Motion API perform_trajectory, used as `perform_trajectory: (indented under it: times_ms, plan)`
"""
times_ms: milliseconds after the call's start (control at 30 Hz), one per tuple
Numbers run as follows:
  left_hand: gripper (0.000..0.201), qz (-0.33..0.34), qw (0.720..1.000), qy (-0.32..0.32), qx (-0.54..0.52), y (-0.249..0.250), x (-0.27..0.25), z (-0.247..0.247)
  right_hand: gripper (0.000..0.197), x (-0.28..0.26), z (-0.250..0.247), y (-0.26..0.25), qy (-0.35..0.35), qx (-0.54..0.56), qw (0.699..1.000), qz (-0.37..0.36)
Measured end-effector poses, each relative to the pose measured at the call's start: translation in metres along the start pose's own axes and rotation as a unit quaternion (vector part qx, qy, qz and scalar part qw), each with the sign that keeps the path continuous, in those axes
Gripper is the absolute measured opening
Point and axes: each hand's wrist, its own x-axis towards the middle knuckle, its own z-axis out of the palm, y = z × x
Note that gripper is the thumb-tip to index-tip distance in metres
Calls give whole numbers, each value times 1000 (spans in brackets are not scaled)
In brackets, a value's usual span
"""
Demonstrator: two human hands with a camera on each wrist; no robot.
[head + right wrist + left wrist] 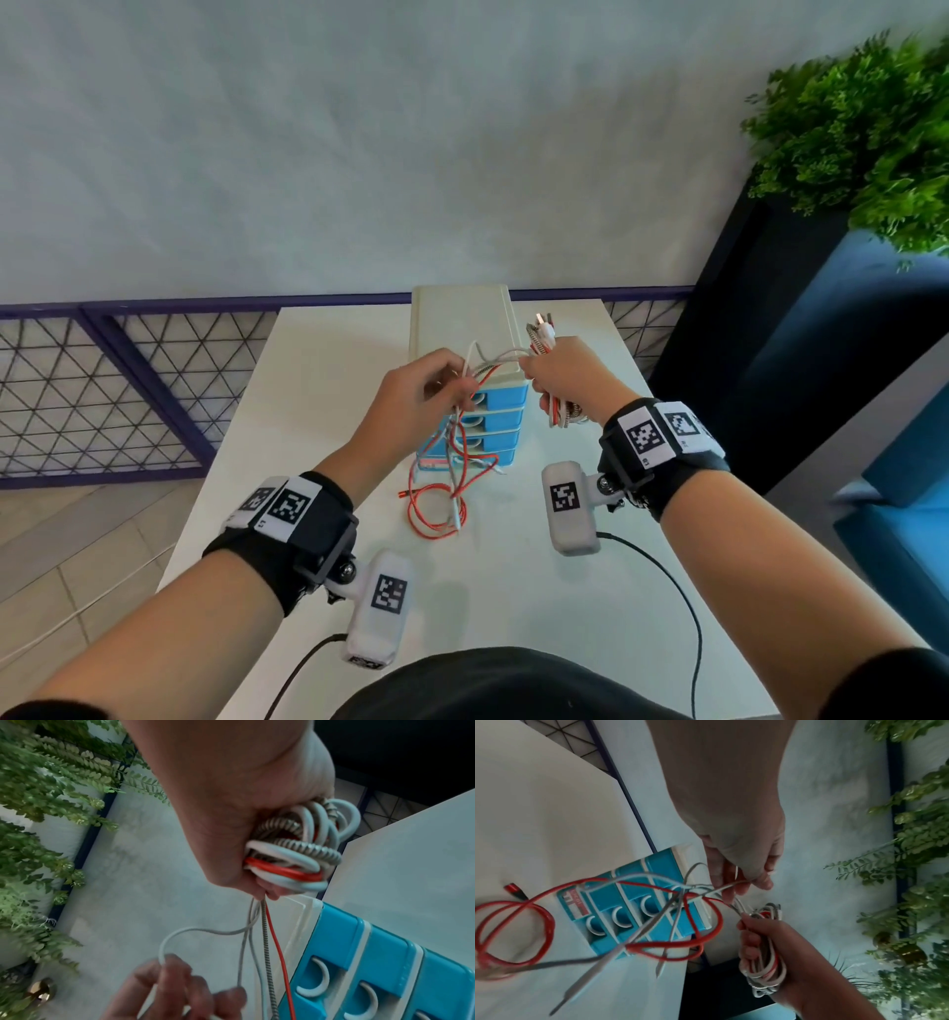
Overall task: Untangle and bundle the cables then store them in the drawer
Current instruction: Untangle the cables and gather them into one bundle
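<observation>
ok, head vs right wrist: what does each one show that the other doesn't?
Head only: the red cable's loose loops and plug lying on the white table, and both wrist cameras.

Right wrist only: a close view of the wound bundle of white, red and braided strands in the right hand's grip.

Both: the blue drawer unit, and the left hand pinching the strands that run out of the bundle.

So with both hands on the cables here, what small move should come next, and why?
Probably the left hand should feed the next stretch of loose strands across, so the right hand can add another loop to its coiled bundle. The red cable and the white cable hang crossed in front of the drawer unit, trailing onto the table, so bundling looks unfinished.
</observation>
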Motion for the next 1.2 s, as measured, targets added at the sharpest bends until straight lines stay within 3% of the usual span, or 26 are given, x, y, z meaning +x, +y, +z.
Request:
perform_trajectory:
  times_ms: [100, 333, 533, 700, 833, 900, 967, 1033, 1067, 1133, 1200]
  plan:
    - [14, -29, 997, 6, -78, 12, 1, 1, 24, 2, 4, 1, 5, -46, 999, -12]
    - [15, -30, 996, 16, -82, 1, 1, -9, 28, 3, -6, 3, 49, -80, 995, -23]
    - [18, -66, 983, 68, -159, 10, 4, -10, 24, -6, 5, 1, -46, -11, 996, -70]
    - [24, -50, 988, 79, -124, 15, 8, -14, 23, -2, 15, 4, -31, -12, 998, -53]
    - [30, -159, 981, 31, -111, 6, 10, -24, 22, 3, 5, 9, -20, 17, 999, -44]
    - [32, -247, 969, -19, -22, 0, 10, -31, 21, 3, 1, 11, -51, 87, 994, -34]
    - [28, -293, 949, -48, 109, -10, 10, -36, 18, -2, -3, 10, -104, 157, 982, -23]
    - [25, -250, 939, -25, 235, -22, 11, -36, 17, -6, -5, 9, -150, 167, 974, -37]
    - [28, -207, 948, 4, 243, -23, 12, -33, 18, -9, -5, 7, -166, 160, 972, -49]
    - [30, -108, 979, 28, 169, -14, 13, -21, 19, -13, -3, 2, -201, 149, 965, -73]
    - [27, -52, 993, -7, 103, -2, 15, -8, 19, -16, -1, -4, -246, 152, 953, -95]
